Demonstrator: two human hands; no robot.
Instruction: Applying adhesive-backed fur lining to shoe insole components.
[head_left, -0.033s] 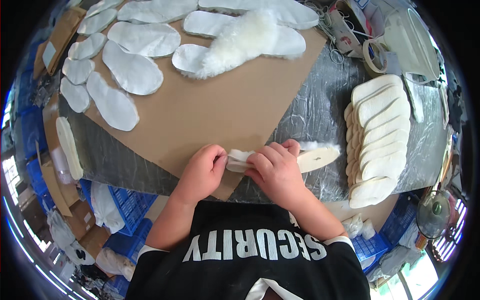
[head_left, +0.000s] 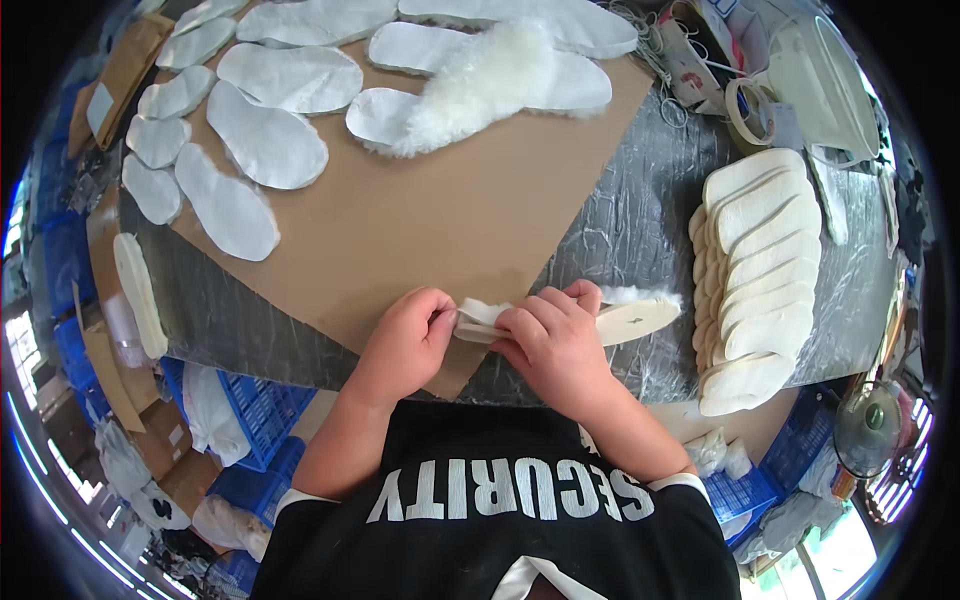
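Observation:
A cream fleece-edged insole [head_left: 640, 319] lies crosswise near the table's front edge, between my two hands. My left hand [head_left: 408, 335] is closed in a pinch at its left end, where a white layer and a cream layer stand slightly apart. With fingers over the top and the thumb beneath, my right hand [head_left: 558, 340] grips its middle. Fluffy white fleece [head_left: 640, 295] shows along the far edge. The palms and fingers hide part of the insole. Beyond my hands, a fluffy fleece insole [head_left: 480, 90] rests across other white insoles.
Brown cardboard [head_left: 430, 210] covers much of the dark table [head_left: 620, 220]. White insoles [head_left: 268, 135] spread over the far left. Overlapping cream insoles [head_left: 770, 280] are stacked at the right. A tape roll [head_left: 748, 112] and a white plastic container [head_left: 820, 90] stand far right; blue crates [head_left: 260, 415] sit below.

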